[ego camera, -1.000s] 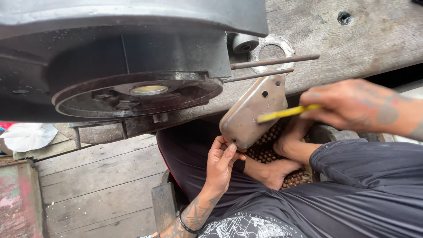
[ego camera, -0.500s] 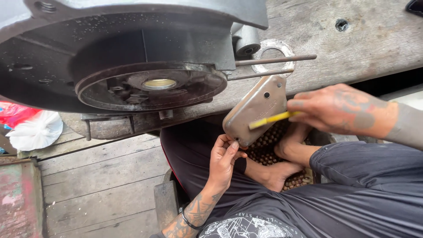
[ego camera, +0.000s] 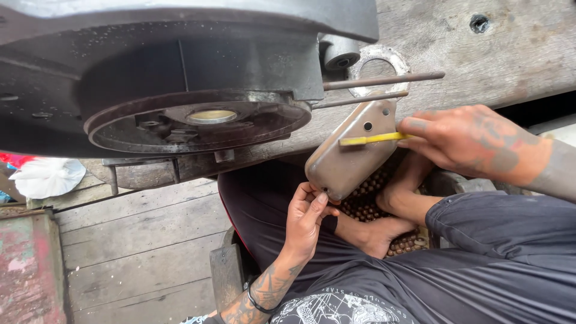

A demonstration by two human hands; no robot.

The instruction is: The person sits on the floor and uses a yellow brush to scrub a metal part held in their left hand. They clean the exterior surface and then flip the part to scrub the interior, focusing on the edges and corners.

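My left hand (ego camera: 306, 219) pinches the lower edge of a dull grey metal cover (ego camera: 348, 153) with rounded corners and a small hole, holding it tilted above my lap. My right hand (ego camera: 465, 144) grips a thin yellow tool (ego camera: 372, 139), its tip lying across the cover's face. Just above the cover, two long steel rods (ego camera: 384, 81) stick out sideways from a big dark engine block (ego camera: 180, 78) with a round flywheel housing (ego camera: 201, 123).
A grey gasket ring (ego camera: 375, 63) lies on the wooden bench top (ego camera: 480, 54) behind the rods. My crossed bare feet (ego camera: 384, 222) rest on a brown beaded mat (ego camera: 366, 207). White crumpled plastic (ego camera: 48, 177) and plank flooring (ego camera: 132, 252) are at left.
The view has shifted slightly right. My right hand has drawn the yellow tool a little across the cover; my left hand keeps its hold on the lower edge.
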